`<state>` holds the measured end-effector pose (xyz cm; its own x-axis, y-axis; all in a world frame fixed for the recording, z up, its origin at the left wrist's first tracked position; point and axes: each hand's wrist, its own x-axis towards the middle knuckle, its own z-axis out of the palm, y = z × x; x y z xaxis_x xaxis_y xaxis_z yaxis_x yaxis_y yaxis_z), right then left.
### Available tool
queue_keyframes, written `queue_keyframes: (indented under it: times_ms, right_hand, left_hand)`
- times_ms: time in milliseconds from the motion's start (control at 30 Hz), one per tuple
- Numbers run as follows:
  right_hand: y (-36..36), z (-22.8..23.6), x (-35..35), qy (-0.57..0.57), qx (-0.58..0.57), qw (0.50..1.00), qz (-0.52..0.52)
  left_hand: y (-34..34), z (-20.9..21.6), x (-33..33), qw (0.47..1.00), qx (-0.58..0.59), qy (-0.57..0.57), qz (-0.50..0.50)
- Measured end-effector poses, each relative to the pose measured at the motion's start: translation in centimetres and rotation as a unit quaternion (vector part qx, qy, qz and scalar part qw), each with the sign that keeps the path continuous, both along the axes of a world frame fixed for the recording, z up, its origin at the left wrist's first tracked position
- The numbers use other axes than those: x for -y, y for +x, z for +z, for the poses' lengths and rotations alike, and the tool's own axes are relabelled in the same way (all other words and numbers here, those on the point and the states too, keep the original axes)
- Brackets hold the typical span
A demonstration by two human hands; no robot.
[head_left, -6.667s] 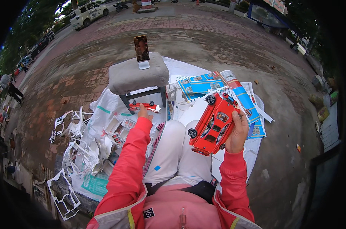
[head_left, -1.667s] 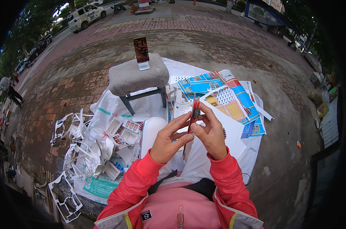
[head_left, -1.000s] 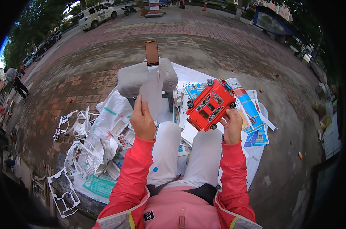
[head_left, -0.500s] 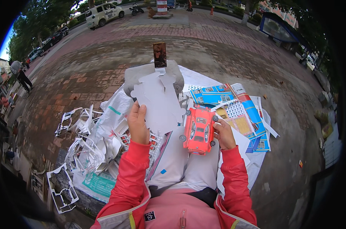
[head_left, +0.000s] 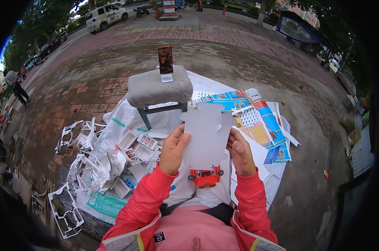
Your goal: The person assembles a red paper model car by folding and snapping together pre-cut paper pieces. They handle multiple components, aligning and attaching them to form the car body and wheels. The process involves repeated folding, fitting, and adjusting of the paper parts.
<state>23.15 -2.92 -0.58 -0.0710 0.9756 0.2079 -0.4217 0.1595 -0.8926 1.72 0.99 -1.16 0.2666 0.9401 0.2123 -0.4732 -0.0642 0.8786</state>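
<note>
— Above the lap, got anything raised?

— Yes, a pale card [head_left: 204,140], notched along its edges. Pinched at its left edge by the left hand [head_left: 175,150], thumb in front, fingers behind.

— And opposite?

— Close by its right edge, the right hand [head_left: 241,154], fingers half curled. Can't tell whether gripping the card or something behind it.

— Any sign of the red car [head_left: 206,179]?

— Just below the card's lower edge, over the lap. Only one end showing, with two wheels. Can't tell whether joined to the card or merely lying beyond it.

— Far along, at a guess?

— Partly. Wheels and red colour already on the car; looks plain on the card's facing side.

— And around?

— Toward the left edge of the plastic sheet [head_left: 200,79], a heap of white offcuts [head_left: 106,178], apparently done with. Off its near-left corner, on the ground, an emptied frame [head_left: 66,211]. Along the right edge, printed papers [head_left: 265,118], seemingly with pieces left in them.
</note>
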Motion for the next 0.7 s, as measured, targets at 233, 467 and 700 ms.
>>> queue_keyframes:
  times_ms: [233,467,700]
  right_hand:
    - [-2.2,1.3,-0.6,-0.076,-0.003,0.996,-0.043]
    - [-3.2,1.2,0.0,-0.005,0.035,0.992,-0.118]
    - [-4.8,1.3,0.8,-0.037,0.042,0.980,-0.192]
  left_hand:
    - [0.7,0.5,1.0,0.993,-0.095,0.034,-0.064]
    - [0.8,1.0,0.4,0.995,-0.099,-0.005,0.001]
    - [2.3,1.8,0.6,0.886,-0.286,0.259,0.258]
